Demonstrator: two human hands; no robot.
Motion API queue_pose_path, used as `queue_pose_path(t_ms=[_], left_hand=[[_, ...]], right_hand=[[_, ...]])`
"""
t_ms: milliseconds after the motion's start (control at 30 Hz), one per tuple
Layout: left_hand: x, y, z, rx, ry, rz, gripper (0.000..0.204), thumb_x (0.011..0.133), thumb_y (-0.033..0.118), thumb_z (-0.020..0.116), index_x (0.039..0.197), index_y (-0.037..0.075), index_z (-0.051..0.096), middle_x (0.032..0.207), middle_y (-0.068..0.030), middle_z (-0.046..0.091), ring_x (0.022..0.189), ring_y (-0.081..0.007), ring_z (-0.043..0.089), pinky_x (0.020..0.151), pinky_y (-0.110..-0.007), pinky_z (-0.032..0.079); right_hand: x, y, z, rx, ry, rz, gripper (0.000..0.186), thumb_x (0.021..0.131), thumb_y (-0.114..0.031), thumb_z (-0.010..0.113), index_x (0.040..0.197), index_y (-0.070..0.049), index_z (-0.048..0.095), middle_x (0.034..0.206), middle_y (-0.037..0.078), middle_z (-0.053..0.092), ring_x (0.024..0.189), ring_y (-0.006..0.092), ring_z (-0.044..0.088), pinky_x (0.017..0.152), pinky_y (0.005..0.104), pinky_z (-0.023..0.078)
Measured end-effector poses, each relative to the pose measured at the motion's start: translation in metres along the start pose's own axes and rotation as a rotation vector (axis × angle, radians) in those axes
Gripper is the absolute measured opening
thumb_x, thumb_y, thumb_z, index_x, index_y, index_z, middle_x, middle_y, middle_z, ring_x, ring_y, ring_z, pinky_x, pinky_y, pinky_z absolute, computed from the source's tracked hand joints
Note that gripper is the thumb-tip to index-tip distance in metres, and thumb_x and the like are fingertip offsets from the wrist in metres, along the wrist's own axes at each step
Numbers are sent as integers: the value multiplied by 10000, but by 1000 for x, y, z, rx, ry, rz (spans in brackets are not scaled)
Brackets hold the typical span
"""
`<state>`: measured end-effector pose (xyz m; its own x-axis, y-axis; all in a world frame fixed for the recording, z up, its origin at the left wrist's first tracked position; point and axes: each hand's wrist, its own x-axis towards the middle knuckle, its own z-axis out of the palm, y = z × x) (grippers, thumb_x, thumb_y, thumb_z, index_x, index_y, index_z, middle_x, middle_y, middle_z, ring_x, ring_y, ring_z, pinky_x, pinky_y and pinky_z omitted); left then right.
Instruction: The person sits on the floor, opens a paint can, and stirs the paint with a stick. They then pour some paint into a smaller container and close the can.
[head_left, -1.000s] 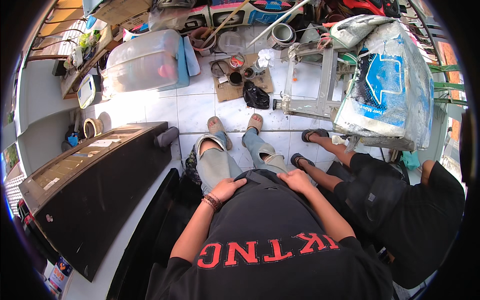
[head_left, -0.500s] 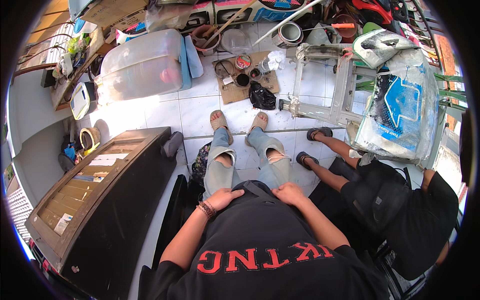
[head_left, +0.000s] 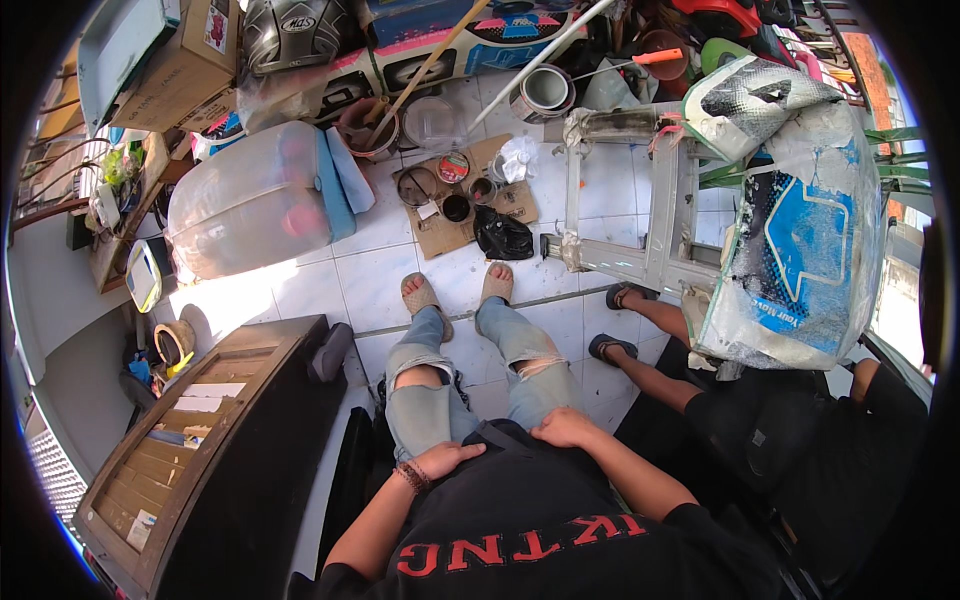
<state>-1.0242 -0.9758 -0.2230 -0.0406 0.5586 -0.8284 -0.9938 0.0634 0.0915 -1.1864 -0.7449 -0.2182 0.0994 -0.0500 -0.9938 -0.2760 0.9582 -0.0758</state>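
Observation:
My left hand (head_left: 447, 460), with a braided bracelet on its wrist, is closed at the hem of my black T-shirt (head_left: 470, 510). At the other side of the hem, my right hand (head_left: 566, 428) is curled over the cloth; its fingertips are hidden. Both hands rest over my lap, above my ripped light jeans (head_left: 540, 385). Beyond my sandalled feet a flat piece of cardboard (head_left: 435, 238) lies on the tiles. On it stand a red-labelled tin (head_left: 453, 166), a dark cup (head_left: 455, 208) and other small containers. A black plastic bag (head_left: 503, 235) sits at its near edge.
A metal ladder (head_left: 660, 230) lies at the right, beside a large blue-and-white wrapped bundle (head_left: 800, 250). Another person sits on my right, legs (head_left: 655, 385) stretched forward. At the left are a dark wooden cabinet (head_left: 270, 420) and a clear plastic bin (head_left: 250, 205). A paint can (head_left: 545, 90) stands behind.
The view has tilted up and shifted, bringing a helmet and more of a cardboard box into sight at the far left. Both hands stay at the shirt hem.

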Motion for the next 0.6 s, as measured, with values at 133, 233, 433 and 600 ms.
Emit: queue_pose_path(t_ms=[133, 233, 433, 600], left_hand=[[54, 13, -31, 17, -34, -44, 606, 950, 532, 584, 1143, -37, 667, 1005, -112, 708, 910, -167, 668, 851, -289, 514], [109, 30, -73, 98, 91, -67, 457, 962, 471, 595, 1052, 29, 667, 839, -77, 694, 780, -164, 666, 743, -308, 538], [238, 63, -187, 383, 470, 369, 341, 903, 361, 671, 1055, 56, 646, 792, -117, 681, 775, -235, 677, 729, -369, 531], [333, 77, -269, 583, 659, 483, 414, 904, 417, 621, 1130, 70, 625, 932, -228, 708, 913, -409, 683, 821, -472, 533]], right_hand=[[46, 5, -46, 224, 4, 4, 539, 895, -542, 585, 961, -26, 729, 972, 193, 712, 950, 370, 670, 840, 445, 515], [132, 27, -67, 337, 423, -163, 439, 874, -451, 674, 892, -13, 708, 788, 154, 689, 747, 288, 670, 690, 392, 516], [275, 42, -153, 499, 844, -286, 364, 867, -379, 713, 903, -18, 695, 699, 127, 660, 631, 218, 633, 612, 354, 499], [349, 19, -211, 589, 788, -324, 328, 889, -329, 684, 961, -9, 674, 801, 187, 713, 771, 332, 709, 709, 392, 540]])
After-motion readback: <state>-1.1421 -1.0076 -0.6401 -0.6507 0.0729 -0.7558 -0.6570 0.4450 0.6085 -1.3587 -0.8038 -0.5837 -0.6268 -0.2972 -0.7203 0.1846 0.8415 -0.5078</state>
